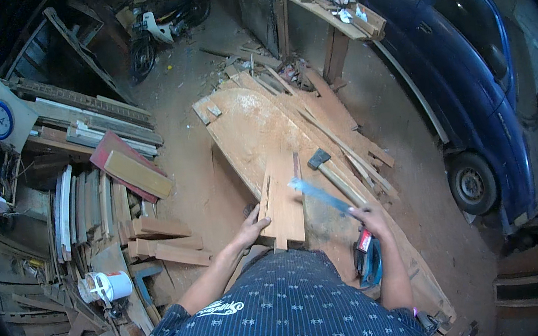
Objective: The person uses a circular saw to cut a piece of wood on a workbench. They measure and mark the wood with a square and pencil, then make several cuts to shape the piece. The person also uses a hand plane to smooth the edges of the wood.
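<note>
My left hand [251, 230] grips the left edge of an upright-lying, light wooden board [282, 199] with a narrow tongue at its near end and a long dark slot along its left side. My right hand [367, 218] is closed on a long flat metal blade [322, 195], blurred, whose tip is over the board's right side. Beneath lies a large dusty wooden worktop [244, 127]. A hatchet [332, 171] with a wooden handle rests to the board's right. Below my right hand lie a red-and-white object [364, 241] and a blue tool [371, 266], partly hidden.
Stacked timber [82, 212] and a white bucket [111, 285] crowd the left. A motorbike [157, 28] stands at the back. A dark blue car [473, 98] lines the right. A shelf [310, 7] holds offcuts and papers; loose planks [344, 133] lie along the worktop.
</note>
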`<state>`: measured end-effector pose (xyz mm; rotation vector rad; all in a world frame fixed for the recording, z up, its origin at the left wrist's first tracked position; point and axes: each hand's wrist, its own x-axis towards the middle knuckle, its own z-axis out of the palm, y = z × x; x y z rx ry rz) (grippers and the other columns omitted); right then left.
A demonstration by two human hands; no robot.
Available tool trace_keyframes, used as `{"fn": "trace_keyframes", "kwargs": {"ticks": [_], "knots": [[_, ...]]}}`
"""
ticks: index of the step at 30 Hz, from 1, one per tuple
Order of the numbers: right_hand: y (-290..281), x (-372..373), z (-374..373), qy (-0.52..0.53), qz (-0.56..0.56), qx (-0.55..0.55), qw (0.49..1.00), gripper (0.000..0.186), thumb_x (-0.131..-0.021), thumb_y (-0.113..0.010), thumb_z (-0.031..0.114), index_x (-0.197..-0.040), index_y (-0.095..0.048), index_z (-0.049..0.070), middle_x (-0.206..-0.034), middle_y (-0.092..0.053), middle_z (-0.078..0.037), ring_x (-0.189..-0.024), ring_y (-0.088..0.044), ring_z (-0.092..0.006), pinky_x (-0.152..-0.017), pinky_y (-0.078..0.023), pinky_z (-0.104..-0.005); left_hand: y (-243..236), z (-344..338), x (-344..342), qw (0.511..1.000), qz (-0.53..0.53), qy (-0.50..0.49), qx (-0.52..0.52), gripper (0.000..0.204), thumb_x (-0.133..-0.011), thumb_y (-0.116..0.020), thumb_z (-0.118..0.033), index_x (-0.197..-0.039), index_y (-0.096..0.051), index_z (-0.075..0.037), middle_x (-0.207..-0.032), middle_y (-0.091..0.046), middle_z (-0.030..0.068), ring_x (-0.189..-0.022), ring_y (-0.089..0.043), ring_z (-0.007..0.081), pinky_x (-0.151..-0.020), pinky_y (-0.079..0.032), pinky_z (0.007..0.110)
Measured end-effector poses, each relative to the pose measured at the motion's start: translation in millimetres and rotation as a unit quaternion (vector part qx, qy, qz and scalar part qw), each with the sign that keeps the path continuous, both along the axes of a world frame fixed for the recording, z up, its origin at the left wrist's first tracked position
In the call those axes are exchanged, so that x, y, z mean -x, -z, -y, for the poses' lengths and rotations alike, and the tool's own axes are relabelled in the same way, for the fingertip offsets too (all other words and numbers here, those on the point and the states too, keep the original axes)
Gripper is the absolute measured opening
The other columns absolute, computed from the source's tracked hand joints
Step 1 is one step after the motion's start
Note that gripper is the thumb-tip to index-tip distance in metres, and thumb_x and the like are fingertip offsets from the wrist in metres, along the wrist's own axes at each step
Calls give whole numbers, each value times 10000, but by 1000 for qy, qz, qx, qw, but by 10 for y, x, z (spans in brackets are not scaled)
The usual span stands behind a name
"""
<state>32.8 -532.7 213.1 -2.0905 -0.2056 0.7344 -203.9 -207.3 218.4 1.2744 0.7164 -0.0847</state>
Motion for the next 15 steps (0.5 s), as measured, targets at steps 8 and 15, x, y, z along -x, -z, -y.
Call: {"fn": "trace_keyframes", "kwargs": {"ticks": [8,15], "knots": [[255,-72,-541,-184,-25,106,977,556,-759,-804,549,-635,-628,36,-562,-507,-4,-527,-447,-119,-474,-335,-345,516,-37,196,995,-29,-43,-86,617,-997,-599,-334,-1513,-322,-138,-1410,-488,172,-1264,-512,275,-950,-504,479],[292,-88,-731,-199,-25,109,974,562,-744,-809,567,-658,-654,33,-569,-543,-20,-520,-477,-130,-481,-360,-349,628,-58,210,992,-8,-54,-115,637,-986,-613,-361,-1500,-328,-118,-1357,-520,174,-1252,-518,273,-1002,-465,452]]}}
